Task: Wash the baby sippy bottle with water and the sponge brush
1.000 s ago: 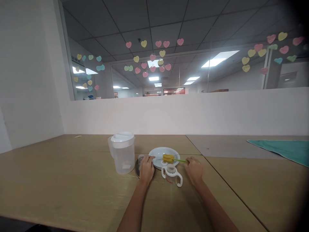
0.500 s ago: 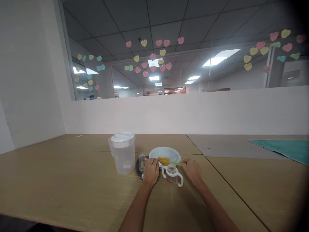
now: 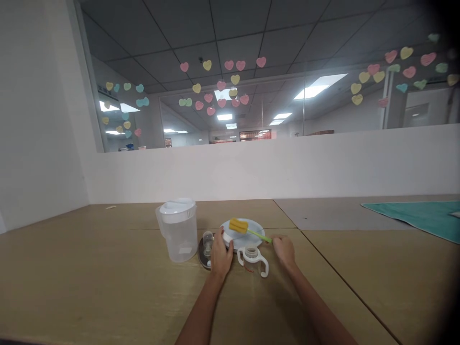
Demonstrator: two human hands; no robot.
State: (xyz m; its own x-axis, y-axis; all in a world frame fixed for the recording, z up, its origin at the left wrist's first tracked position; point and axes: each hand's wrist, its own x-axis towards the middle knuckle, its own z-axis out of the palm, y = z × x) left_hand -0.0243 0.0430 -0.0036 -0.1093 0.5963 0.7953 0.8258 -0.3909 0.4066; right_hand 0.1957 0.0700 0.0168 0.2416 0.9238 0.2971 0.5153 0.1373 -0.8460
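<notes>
My right hand (image 3: pixel 283 251) is closed on the green handle of a yellow sponge brush (image 3: pixel 238 225). The brush head is over a white bowl (image 3: pixel 258 228). My left hand (image 3: pixel 222 254) grips a white object (image 3: pixel 227 239) at the bowl's left edge; the fingers partly hide it, so I cannot tell whether it is separate from the bowl. A clear bottle with two white handles (image 3: pixel 252 258) stands in front of the bowl, between my hands. Left of my left hand, a small clear domed piece (image 3: pixel 207 242) sits on a dark round tray (image 3: pixel 201 256).
A clear pitcher with a white lid (image 3: pixel 179 235) stands left of the tray. A teal cloth (image 3: pixel 424 215) lies at the far right of the table (image 3: pixel 125 278). Behind the table is a white wall with a window bearing heart-shaped notes.
The sponge head has risen from within the bowl and tilted up to the left. My left fingers have spread around the white object. The view has shifted slightly right.
</notes>
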